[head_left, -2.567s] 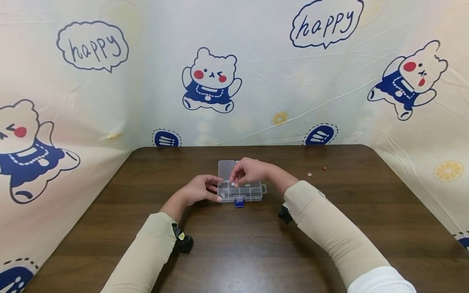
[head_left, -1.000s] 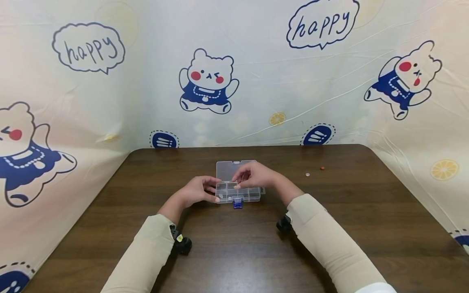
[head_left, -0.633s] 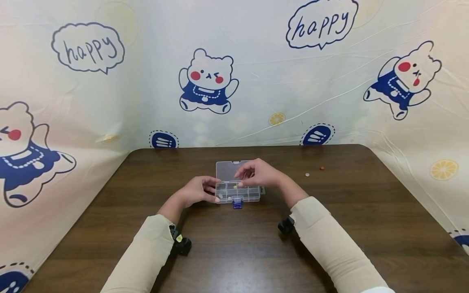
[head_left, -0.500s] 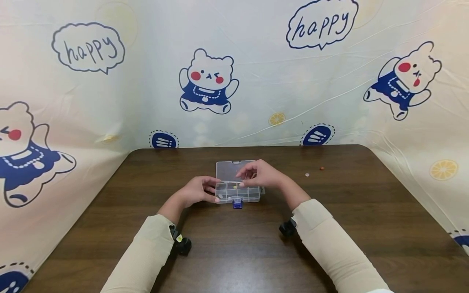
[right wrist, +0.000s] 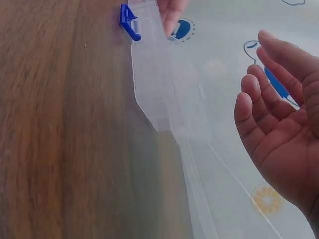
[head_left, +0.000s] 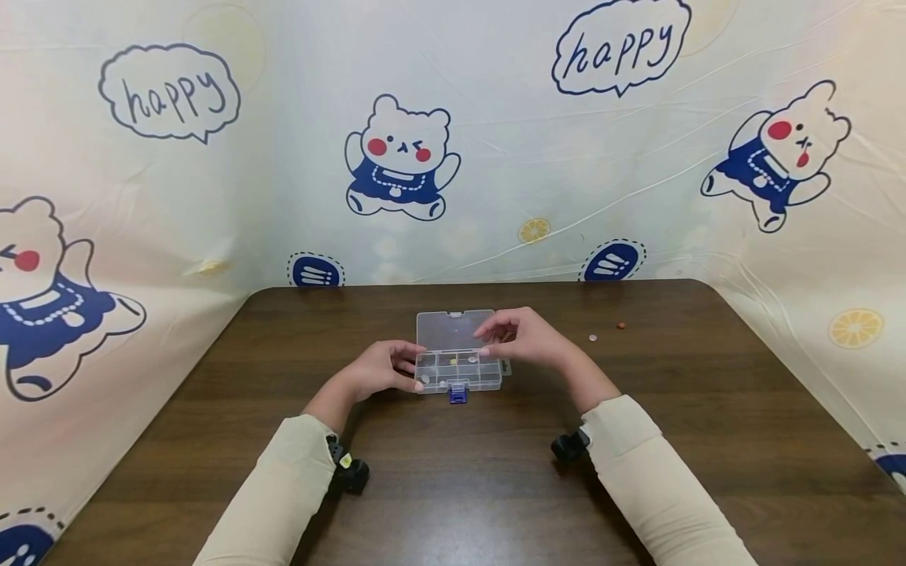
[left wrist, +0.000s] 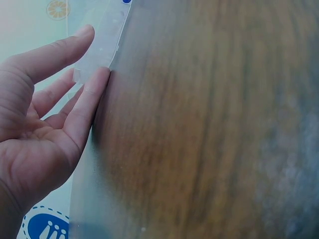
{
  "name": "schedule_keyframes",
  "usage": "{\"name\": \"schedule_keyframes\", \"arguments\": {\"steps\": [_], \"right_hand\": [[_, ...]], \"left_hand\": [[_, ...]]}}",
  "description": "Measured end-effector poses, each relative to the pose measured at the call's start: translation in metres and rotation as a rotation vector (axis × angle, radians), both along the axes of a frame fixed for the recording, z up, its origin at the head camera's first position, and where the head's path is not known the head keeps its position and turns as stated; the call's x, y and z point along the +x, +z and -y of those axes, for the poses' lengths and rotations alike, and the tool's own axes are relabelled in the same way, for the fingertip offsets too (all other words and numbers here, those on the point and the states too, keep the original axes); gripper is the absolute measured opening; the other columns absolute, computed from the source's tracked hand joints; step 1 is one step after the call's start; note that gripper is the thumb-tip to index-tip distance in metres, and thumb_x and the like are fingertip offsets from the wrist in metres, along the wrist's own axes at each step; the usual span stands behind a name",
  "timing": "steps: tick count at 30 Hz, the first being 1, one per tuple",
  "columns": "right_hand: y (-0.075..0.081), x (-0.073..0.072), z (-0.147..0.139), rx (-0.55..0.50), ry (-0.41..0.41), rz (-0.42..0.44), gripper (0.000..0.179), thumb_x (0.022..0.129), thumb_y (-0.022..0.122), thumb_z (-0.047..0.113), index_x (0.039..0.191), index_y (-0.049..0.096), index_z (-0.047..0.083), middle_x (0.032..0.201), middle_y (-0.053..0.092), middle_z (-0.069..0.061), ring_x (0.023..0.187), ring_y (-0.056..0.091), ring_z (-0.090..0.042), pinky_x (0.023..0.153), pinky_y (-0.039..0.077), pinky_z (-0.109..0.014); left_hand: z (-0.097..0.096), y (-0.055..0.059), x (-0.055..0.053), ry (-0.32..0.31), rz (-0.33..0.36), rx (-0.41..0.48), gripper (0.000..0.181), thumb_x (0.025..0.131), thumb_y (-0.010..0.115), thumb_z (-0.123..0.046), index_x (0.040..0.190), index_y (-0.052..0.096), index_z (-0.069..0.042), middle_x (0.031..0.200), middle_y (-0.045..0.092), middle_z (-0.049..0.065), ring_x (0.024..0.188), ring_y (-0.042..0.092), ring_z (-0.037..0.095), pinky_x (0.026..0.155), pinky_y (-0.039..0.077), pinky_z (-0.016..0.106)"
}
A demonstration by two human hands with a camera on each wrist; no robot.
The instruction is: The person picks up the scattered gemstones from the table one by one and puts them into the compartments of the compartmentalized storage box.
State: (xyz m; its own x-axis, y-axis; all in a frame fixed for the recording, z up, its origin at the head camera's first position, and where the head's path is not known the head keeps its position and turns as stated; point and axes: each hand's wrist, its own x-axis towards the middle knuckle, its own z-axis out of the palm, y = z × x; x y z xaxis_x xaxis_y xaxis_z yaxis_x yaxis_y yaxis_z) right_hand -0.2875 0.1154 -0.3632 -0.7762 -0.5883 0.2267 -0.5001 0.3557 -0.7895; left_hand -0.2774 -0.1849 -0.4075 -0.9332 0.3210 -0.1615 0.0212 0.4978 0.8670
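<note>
A clear plastic compartment box (head_left: 488, 383) stands on the table with its lid (head_left: 446, 330) raised at the back and its blue latch (head_left: 458, 395) hanging at the front. My left hand (head_left: 378, 369) holds the box's left end between thumb and fingers. Inside lie a small yellow piece (head_left: 454, 362) and a few small whitish pieces, one of them a round piece (head_left: 472, 359) in the back row. My right hand (head_left: 527, 338) hovers over the box's back right corner. In the right wrist view its fingers (right wrist: 243, 107) are loosely bent, with nothing between them.
To the right of the box, a small whitish round piece (head_left: 593, 338) and a small reddish-brown piece (head_left: 621, 325) lie on the brown wooden table (head_left: 439, 487). A printed cloth (head_left: 495, 157) hangs behind the table and along both sides.
My right hand has let go of a small piece, drawn up and moved right, uncovering the yellow piece and a whitish one in the back row. The left hand stays at the box.
</note>
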Motion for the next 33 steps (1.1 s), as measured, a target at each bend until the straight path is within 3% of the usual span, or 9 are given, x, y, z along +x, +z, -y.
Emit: {"name": "schedule_keyframes", "arguments": {"steps": [9, 14, 24, 33], "right_hand": [[-0.002, 0.004, -0.013, -0.02, -0.051, 0.006, 0.027, 0.084, 0.077, 0.011, 0.109, 0.07, 0.002, 0.099, 0.067, -0.014, 0.084, 0.057, -0.028, 0.074, 0.051, -0.036], [-0.004, 0.004, -0.022, -0.015, -0.079, 0.013, 0.028, 0.084, 0.078, 0.015, 0.109, 0.071, 0.004, 0.094, 0.066, -0.007, 0.083, 0.056, -0.024, 0.074, 0.051, -0.034], [-0.002, 0.005, -0.04, -0.002, -0.126, 0.004, 0.029, 0.084, 0.079, 0.019, 0.108, 0.071, 0.005, 0.094, 0.067, -0.005, 0.083, 0.058, -0.025, 0.075, 0.052, -0.037], [-0.003, 0.006, -0.055, -0.035, -0.135, -0.004, 0.026, 0.084, 0.079, 0.014, 0.107, 0.072, 0.007, 0.097, 0.067, -0.013, 0.084, 0.058, -0.026, 0.075, 0.051, -0.038]], "left_hand": [[0.0, -0.001, -0.001, -0.005, -0.003, 0.014, 0.067, 0.07, 0.088, -0.007, 0.13, 0.059, -0.007, 0.119, 0.061, 0.01, 0.101, 0.058, 0.025, 0.085, 0.053, 0.032], [0.0, 0.0, -0.001, 0.0, 0.001, 0.012, 0.067, 0.07, 0.088, -0.007, 0.131, 0.059, -0.007, 0.119, 0.061, 0.01, 0.101, 0.058, 0.025, 0.085, 0.053, 0.032], [0.0, -0.001, -0.001, 0.001, 0.005, 0.011, 0.067, 0.07, 0.088, -0.007, 0.13, 0.059, -0.008, 0.119, 0.061, 0.01, 0.101, 0.058, 0.025, 0.085, 0.053, 0.033], [0.0, -0.002, -0.002, 0.001, 0.005, 0.007, 0.066, 0.071, 0.087, -0.007, 0.131, 0.059, -0.007, 0.119, 0.061, 0.01, 0.102, 0.057, 0.026, 0.085, 0.053, 0.033]]}}
